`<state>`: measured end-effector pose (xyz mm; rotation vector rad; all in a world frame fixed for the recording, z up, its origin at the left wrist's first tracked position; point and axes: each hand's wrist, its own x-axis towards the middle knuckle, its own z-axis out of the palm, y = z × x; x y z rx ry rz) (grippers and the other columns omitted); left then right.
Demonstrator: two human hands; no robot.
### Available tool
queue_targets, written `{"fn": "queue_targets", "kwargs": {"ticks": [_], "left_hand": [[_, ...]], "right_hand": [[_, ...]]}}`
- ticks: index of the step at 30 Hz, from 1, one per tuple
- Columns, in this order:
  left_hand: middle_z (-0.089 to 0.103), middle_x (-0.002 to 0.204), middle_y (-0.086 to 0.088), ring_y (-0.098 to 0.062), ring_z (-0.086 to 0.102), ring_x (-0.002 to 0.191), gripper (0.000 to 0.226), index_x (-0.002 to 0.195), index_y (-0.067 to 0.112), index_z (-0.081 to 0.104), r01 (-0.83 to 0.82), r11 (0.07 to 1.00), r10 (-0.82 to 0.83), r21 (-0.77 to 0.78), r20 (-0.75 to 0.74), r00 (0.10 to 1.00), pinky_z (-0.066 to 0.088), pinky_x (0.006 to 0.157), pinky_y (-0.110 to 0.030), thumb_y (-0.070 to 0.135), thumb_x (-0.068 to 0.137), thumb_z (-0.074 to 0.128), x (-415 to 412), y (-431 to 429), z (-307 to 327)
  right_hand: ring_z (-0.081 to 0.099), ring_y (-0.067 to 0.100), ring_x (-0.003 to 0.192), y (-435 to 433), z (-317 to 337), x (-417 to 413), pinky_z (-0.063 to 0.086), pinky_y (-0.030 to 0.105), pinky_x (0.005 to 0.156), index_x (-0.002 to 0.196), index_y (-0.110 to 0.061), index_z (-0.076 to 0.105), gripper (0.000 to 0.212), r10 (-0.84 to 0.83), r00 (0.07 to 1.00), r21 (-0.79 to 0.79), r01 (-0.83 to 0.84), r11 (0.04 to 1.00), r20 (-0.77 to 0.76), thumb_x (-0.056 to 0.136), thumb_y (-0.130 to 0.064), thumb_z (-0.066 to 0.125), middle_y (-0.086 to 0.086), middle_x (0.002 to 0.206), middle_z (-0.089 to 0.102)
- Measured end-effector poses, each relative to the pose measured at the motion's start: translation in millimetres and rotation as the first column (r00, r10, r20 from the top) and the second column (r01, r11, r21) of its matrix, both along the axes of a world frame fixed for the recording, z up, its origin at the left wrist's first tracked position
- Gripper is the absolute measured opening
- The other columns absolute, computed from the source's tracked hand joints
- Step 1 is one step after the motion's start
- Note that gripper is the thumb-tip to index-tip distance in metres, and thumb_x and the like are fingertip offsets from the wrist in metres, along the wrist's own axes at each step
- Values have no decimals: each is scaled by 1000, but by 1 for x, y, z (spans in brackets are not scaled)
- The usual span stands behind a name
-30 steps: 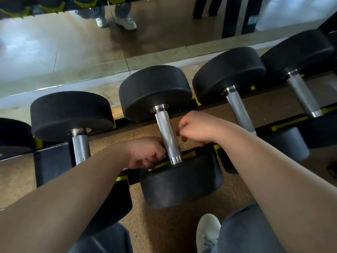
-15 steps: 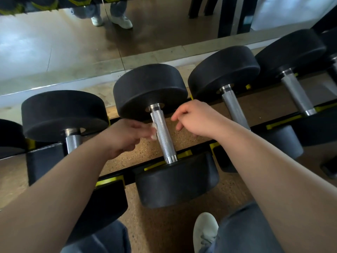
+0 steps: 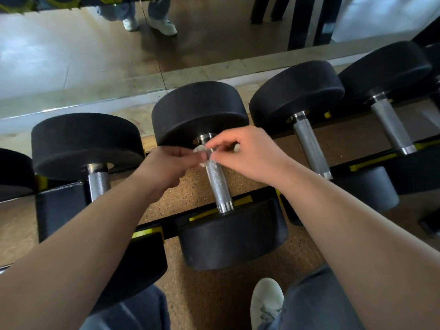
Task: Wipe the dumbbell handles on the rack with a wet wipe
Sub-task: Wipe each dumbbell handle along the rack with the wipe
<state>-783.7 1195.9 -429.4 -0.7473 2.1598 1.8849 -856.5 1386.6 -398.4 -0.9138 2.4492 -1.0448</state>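
The dumbbell heads [image 3: 200,113] are matte black. The middle dumbbell handle [image 3: 217,184] is silver with fine cross-hatched knurling. The rack [image 3: 166,226] is black with yellow strips. The wet wipe [image 3: 199,148] is whitish. The floor [image 3: 202,294] is tan with dark speckles. The shoe [image 3: 266,298] is white and the trousers [image 3: 316,303] are grey-blue.

Wall: large wall mirror [image 3: 71,55] spanning the far side.
Ledge: pale grey strip [image 3: 114,90] along the mirror's foot.
Floor: speckled tan cork-like floor [image 3: 202,298] below the mirror.
Reflection: glossy brown floor [image 3: 214,48]; dark upright posts [image 3: 307,20] at the mirror's upper right.
Light: pale glare across the mirror's left.
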Motion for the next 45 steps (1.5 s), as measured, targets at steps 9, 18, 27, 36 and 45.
{"fn": "queue_targets", "kwargs": {"ticks": [9,18,27,36,45], "left_hand": [[59,69,6,-3,29,45,9,92,18,71,-65,975,64,214,9,998,19,39,-18,24,96,67,-5,7,5],[74,111,-15,-6,35,48,23,115,21,70,44,999,-47,24,132,990,26,40,-19,30,102,54,-11,5,-5],[69,83,-1,-8,34,52,18,102,15,71,36,999,-34,-24,91,995,25,44,-23,28,98,59,-16,-1,-11],[59,77,1,-8,36,55,15,99,16,69,34,999,-33,-10,106,994,26,46,-22,26,99,58,-15,0,-10],[59,80,0,-7,35,52,20,111,13,68,49,999,-50,5,113,992,26,42,-20,24,101,54,-15,1,-7]], "right_hand": [[67,-1,86,-10,-13,4,56,20,78,114,-26,77,22,-89,981,-46,82,996,-171,95,-36,71,-12,97,74],[49,13,51,3,-23,-17,52,36,65,104,-15,72,17,-118,818,354,-109,929,562,101,-20,56,22,101,73],[35,9,41,-19,-26,-18,46,29,50,111,-8,70,35,-131,529,-87,367,926,839,96,0,40,6,75,55],[36,10,38,1,-16,-10,47,31,54,97,-5,66,25,-174,675,300,-74,951,717,86,7,47,5,62,62],[43,7,42,11,5,-7,62,41,75,106,-17,75,19,-58,840,214,-70,974,540,101,-8,59,-9,45,53]]}}
